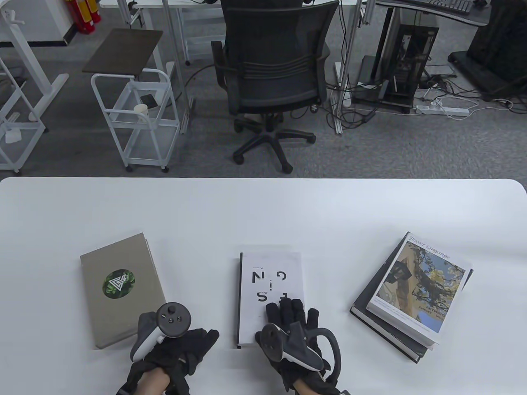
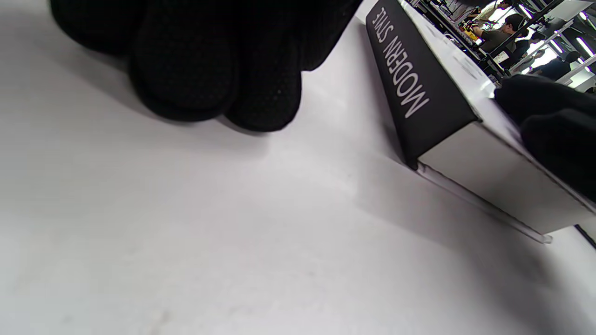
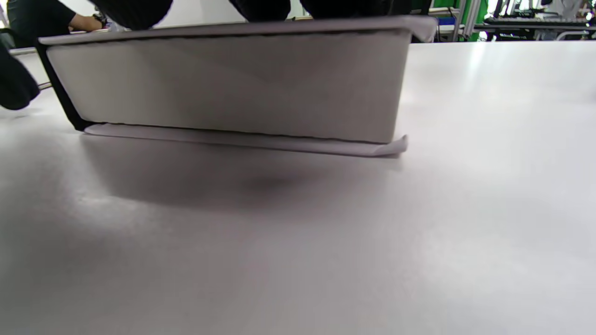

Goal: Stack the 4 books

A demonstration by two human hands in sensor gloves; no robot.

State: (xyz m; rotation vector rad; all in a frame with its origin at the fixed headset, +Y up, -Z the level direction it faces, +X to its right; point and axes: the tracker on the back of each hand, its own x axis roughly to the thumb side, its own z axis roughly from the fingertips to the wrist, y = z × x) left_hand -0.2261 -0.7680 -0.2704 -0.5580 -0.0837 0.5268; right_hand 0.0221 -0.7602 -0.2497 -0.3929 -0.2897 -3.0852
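I am seeing my right hand [image 1: 294,329] lying flat on the near half of the white book [image 1: 269,298], fingers [image 1: 288,308] spread over its cover and pressing down; it is not wrapping around any edge that I can make out. In the right wrist view that book's page edge [image 3: 233,86] is facing me, its near end seeming to sit slightly off the table [image 1: 263,214], with fingers showing above the top cover. My left hand [image 1: 175,349] is resting on the table just left of the white book, fingers [image 2: 209,70] curled loosely and holding nothing; the black spine [image 2: 409,88] is lying just beside them. The tan book [image 1: 121,288] is lying flat just left of that hand, close to its tracker. Well off to the right, the flower book [image 1: 420,286] is sitting on top of a dark book [image 1: 387,329], both angled, apart from my right hand.
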